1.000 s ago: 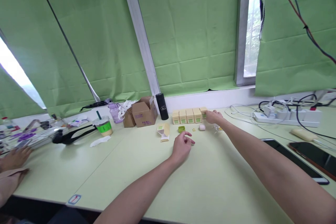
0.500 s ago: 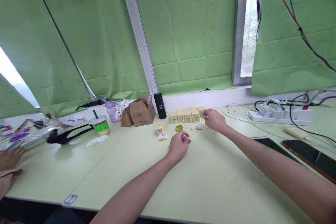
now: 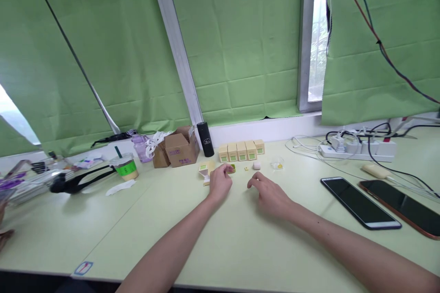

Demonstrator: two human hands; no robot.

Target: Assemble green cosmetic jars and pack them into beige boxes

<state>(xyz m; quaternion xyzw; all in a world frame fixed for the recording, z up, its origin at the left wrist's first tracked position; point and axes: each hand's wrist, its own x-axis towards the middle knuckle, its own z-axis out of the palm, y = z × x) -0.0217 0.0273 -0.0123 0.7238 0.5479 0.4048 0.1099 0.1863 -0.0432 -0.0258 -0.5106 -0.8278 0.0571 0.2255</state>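
Observation:
My left hand [image 3: 221, 183] has its fingertips closed at a small green container [image 3: 233, 168], whose left side they partly cover. Just behind that hand lies an opened cream carton [image 3: 204, 170] with its flap out. My right hand [image 3: 271, 196] hovers low over the table with loosely bent fingers apart and nothing visible in them. Ahead of it are a tiny yellow piece [image 3: 246, 169], a small pale pink block [image 3: 256, 165] and a clear plastic packet [image 3: 277, 163] with something yellow inside.
Several small cream boxes [image 3: 237, 151] stand in a row at the back, beside a black cylinder [image 3: 205, 139] and a cardboard box [image 3: 182, 149]. Two phones [image 3: 360, 202] and a power strip [image 3: 357, 151] with cables are rightward. A drink cup [image 3: 126, 167] stands left.
My right hand has come back from the row's right end toward me, leaving the clear packet on the table. My left hand has moved forward and left to the green container.

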